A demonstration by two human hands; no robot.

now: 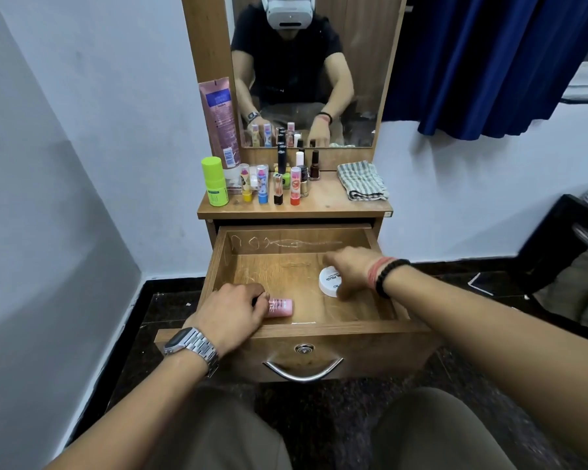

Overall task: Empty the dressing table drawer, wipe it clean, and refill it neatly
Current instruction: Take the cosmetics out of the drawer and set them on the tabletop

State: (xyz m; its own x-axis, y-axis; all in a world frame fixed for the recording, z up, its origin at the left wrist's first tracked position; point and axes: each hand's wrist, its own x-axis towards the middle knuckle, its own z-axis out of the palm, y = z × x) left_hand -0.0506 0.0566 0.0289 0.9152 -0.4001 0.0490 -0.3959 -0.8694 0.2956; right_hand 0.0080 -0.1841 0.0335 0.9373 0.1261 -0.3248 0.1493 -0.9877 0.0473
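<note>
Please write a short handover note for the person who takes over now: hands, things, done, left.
Left hand: grips the pink tube at the drawer front left.
Right hand: on the white jar, drawer right; grip unclear.
Done: most cosmetics stand on the tabletop; cloth lies there too.
Left: take out tube and jar, wipe, refill.

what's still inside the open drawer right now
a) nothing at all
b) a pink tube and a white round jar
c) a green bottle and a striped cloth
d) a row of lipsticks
b: the pink tube lies at the left hand, and the white round jar sits under the right hand, both on the drawer floor.
</note>
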